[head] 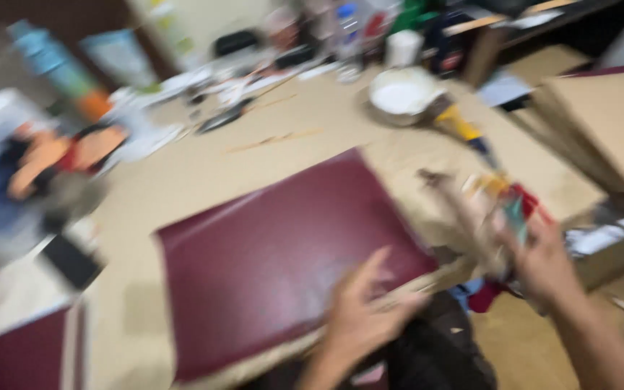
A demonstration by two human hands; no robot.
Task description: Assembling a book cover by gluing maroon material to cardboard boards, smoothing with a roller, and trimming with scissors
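The picture is blurred by motion. A dark red rectangular sheet [283, 253] lies flat on a tan worktable [182, 173]. My left hand [359, 310] rests with spread fingers on the sheet's near right edge. My right hand [536, 256] is raised to the right of the sheet and grips a blurred bundle [489, 209], a brush-like tool with coloured bits; what it is exactly I cannot tell.
A white bowl [402, 94] with a yellow-handled tool [464, 130] stands at the back. Stacked cardboard sheets [601, 123] lie at the right. Bottles, papers and clutter crowd the far edge; a second dark red piece [16, 357] sits lower left beside a black phone-like object [72, 261].
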